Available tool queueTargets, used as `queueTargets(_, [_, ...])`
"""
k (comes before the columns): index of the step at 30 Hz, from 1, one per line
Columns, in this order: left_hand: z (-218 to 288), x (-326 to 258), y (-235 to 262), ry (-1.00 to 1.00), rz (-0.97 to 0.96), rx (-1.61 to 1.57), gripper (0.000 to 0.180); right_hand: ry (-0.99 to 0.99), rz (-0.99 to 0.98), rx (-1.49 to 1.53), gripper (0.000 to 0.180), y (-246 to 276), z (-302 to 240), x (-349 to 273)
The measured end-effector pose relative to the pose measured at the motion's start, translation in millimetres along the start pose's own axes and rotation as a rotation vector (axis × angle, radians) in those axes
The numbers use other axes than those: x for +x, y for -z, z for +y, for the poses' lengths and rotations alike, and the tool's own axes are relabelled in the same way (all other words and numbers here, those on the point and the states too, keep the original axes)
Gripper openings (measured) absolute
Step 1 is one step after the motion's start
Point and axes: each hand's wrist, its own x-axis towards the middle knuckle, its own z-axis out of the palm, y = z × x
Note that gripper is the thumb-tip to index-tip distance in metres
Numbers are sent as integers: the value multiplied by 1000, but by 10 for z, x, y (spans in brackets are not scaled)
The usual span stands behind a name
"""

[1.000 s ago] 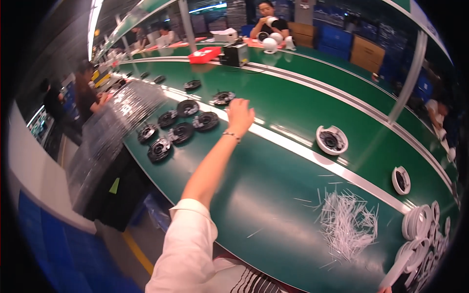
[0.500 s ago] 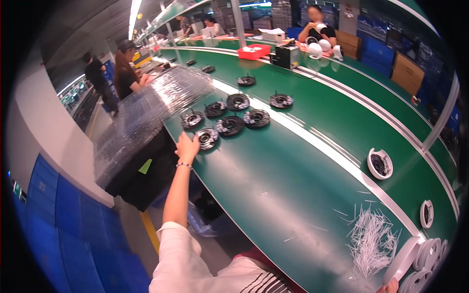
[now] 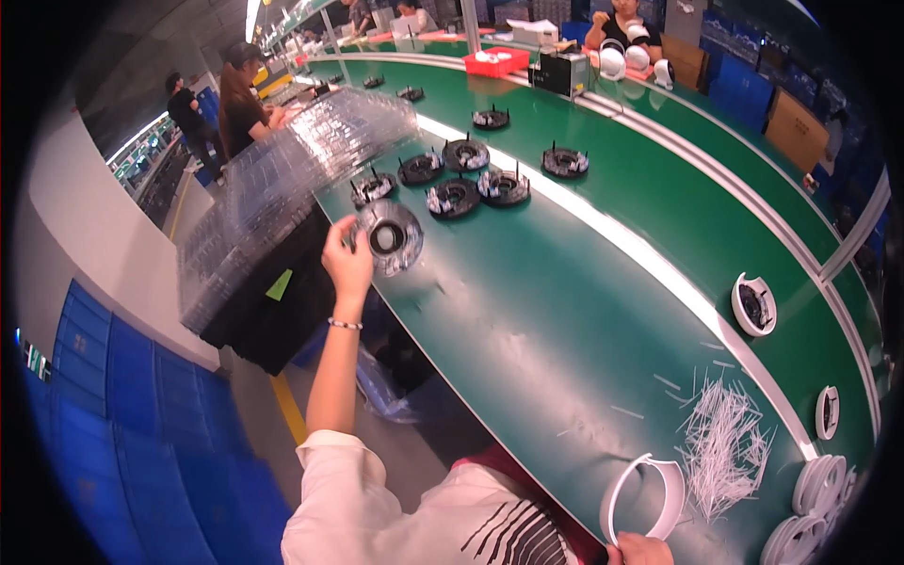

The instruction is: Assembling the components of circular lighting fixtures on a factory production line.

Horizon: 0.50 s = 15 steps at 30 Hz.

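Note:
My left hand pinches a round black disc-shaped part by its edge. It is raised and tilted, its ringed centre showing. Just beyond it, several similar black discs with upright pins and pale wiring lie grouped on the green table. At the lower edge, the fingers of my right hand close on the bottom of a white plastic ring with a cut-out in its rim. That ring is held on edge, left of a loose pile of thin white strips.
Stacked white rings stand at the lower right. Along the green conveyor sit more black discs and two white rings with black inserts. Clear plastic trays are piled at the left. A red bin and co-workers are farther off.
My left hand has lifted a black disc off the table and drawn it nearer. My right hand has brought the white ring leftward, away from the stacked rings.

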Motion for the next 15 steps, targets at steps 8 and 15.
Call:
queueTargets(8, [1367, -99, -214, 302, -565, -956, 23, -24, -171, -76, 15, -240, 190, 60])
queueTargets(15, [2155, -1197, -610, 636, -1230, -1093, 27, -383, -402, -41, 93, -243, 450, 336])
